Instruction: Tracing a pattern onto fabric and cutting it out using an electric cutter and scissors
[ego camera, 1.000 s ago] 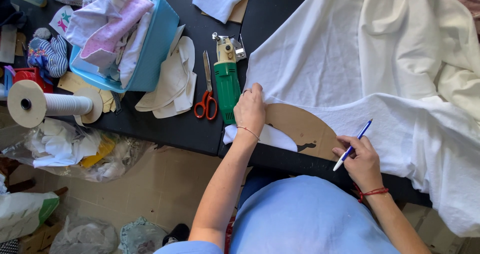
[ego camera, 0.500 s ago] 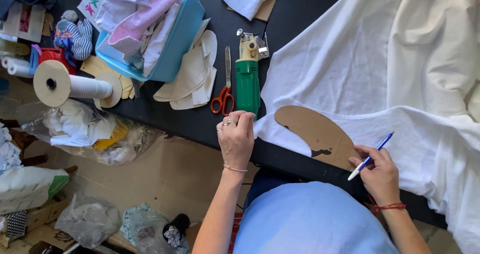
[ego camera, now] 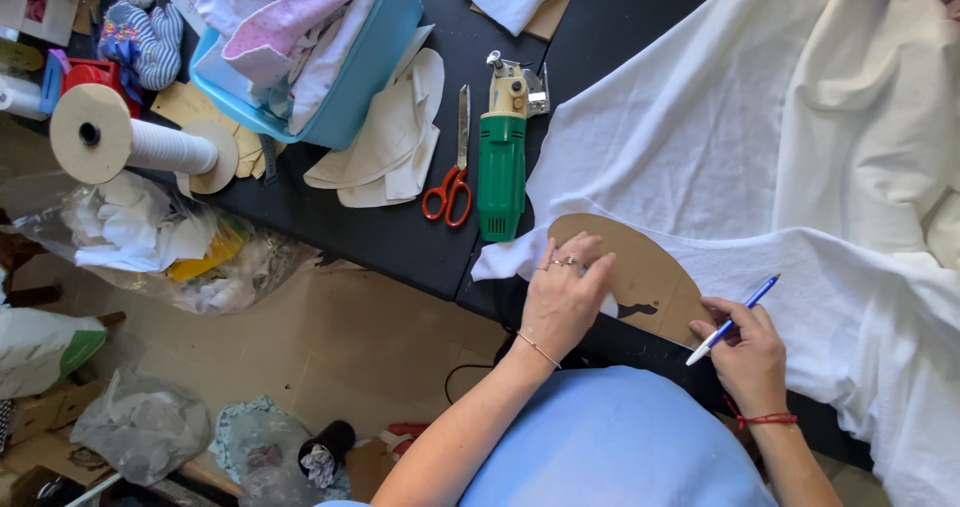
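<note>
The white fabric (ego camera: 760, 137) covers the right half of the black table (ego camera: 390, 232) and hangs over its near edge. On the fabric, at that edge, lies the brown cardboard template (ego camera: 640, 267), flat, with its rounded side toward the person.

The left hand (ego camera: 565, 297) rests palm-down on the template's left part, fingers (ego camera: 590, 267) together and extended, pressing it onto the fabric. The right hand (ego camera: 750, 352) sits just beside the template's right end, its fingers clamped on a blue pen (ego camera: 730, 319); the white tip points down-left, close to the template's edge.

Judged from this position, tracing goes best with steady downward pressure on the template, fabric smoothed beneath it, and the pen tip kept against the cardboard edge. The holding hand should be moved nearer the pen as the line advances, since the template could pivot otherwise.

Left of the fabric lie a green electric cutter (ego camera: 503, 157), orange-handled scissors (ego camera: 452, 182) and a stack of cut white pieces (ego camera: 390, 137).

Containers: a blue plastic bin (ego camera: 370, 67) holds white and pink folded cloth, heaped above its rim. A clear plastic bag (ego camera: 150, 237) below the table edge holds white and yellow scraps.
</note>
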